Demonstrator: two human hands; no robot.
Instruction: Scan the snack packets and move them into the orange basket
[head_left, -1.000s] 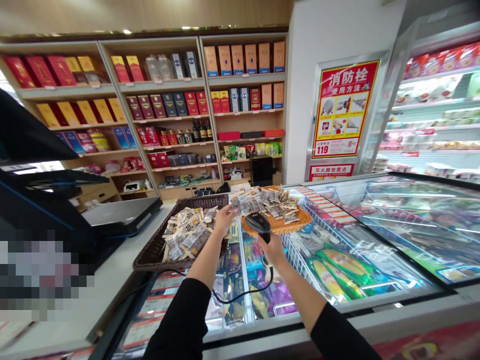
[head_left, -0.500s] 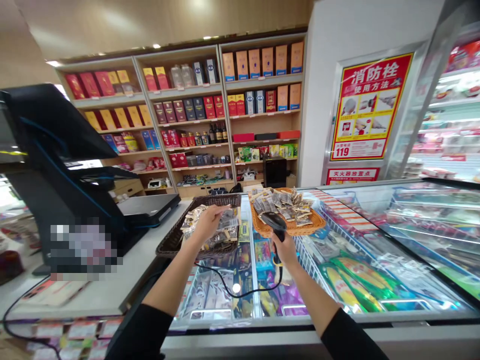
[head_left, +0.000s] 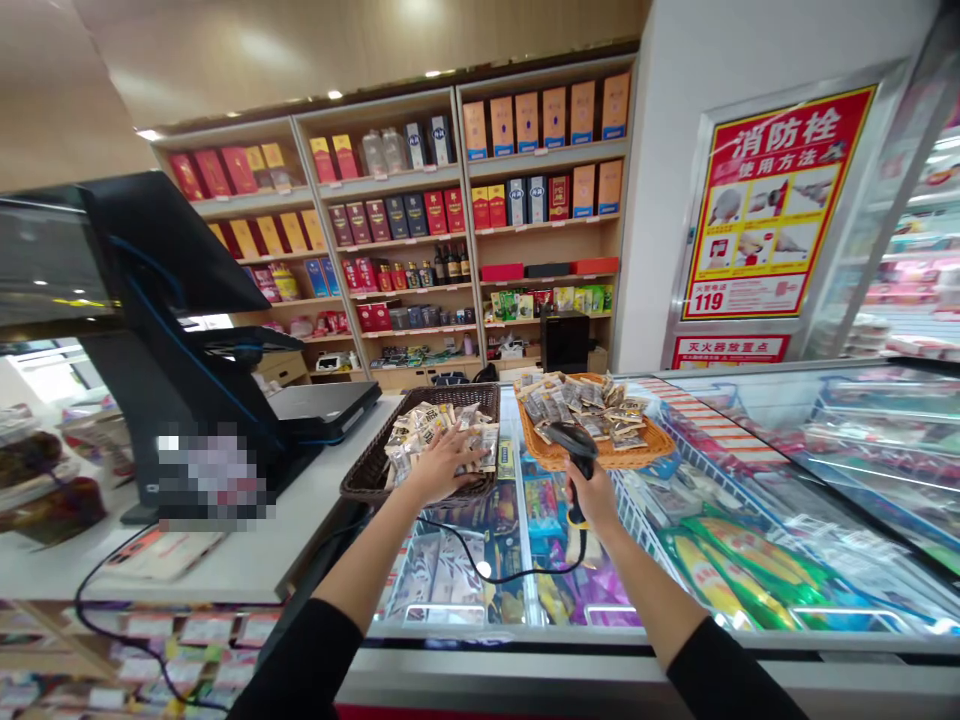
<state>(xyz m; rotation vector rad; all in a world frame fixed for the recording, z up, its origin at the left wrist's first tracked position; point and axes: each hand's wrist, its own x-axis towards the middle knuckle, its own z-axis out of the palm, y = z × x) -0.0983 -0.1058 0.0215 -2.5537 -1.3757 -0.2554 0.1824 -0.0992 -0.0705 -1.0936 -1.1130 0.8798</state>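
My right hand [head_left: 592, 497] is wrapped around the handle of a black barcode scanner [head_left: 576, 442], whose head is raised in front of the orange wicker basket. My left hand [head_left: 444, 465] lies with fingers spread over the small snack packets [head_left: 429, 425] in the dark brown wicker basket [head_left: 364, 477]; no packet shows in its grip. More small packets [head_left: 581, 400] are heaped in the orange basket [head_left: 652, 443] on the right. The scanner's black cable [head_left: 517, 578] loops leftward across the freezer's glass top.
Both baskets rest on a glass-topped chest freezer [head_left: 615, 632] holding packaged goods. At left a black checkout terminal [head_left: 187, 330] and a phone [head_left: 161, 552] occupy the counter [head_left: 300, 510]. Shelves [head_left: 551, 155] of boxes and bottles stand behind, beside a red fire-hydrant poster [head_left: 780, 200].
My left hand has lowered and turned, its fingers now spread across the packets. The whole view has shifted a little, while my right hand keeps hold of the barcode scanner.
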